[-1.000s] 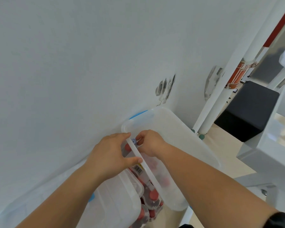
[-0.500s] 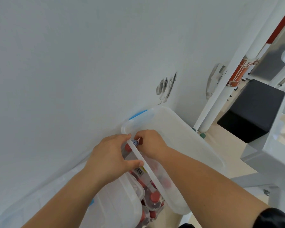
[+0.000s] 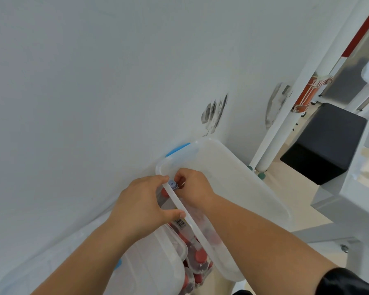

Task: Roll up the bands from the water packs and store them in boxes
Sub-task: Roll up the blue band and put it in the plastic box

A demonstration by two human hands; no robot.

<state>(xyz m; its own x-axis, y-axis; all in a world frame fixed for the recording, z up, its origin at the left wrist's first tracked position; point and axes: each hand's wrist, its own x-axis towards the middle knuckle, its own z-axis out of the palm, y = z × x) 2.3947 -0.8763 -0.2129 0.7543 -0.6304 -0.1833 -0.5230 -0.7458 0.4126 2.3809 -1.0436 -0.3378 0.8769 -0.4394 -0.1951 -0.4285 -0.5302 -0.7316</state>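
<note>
A long translucent white band [image 3: 188, 216] runs from a small rolled coil [image 3: 172, 185] down toward me. My left hand [image 3: 144, 206] pinches the band between thumb and fingers just below the coil. My right hand [image 3: 193, 189] grips the coil from the right side. Both hands hover above a pack of water bottles [image 3: 197, 256] with red caps and a barcode label. A clear plastic box [image 3: 243, 188] with a blue latch stands behind the hands against the wall. A second clear box [image 3: 149, 269] sits lower left.
A white wall [image 3: 94, 81] fills the left and top. A white post [image 3: 290, 107] stands at the right, with a black block [image 3: 324, 143] and grey metal frame [image 3: 349, 199] beyond it on a beige floor.
The coil at my fingertips has grown slightly as the band is wound. Both hands have stayed at almost the same spot over the bottles.
</note>
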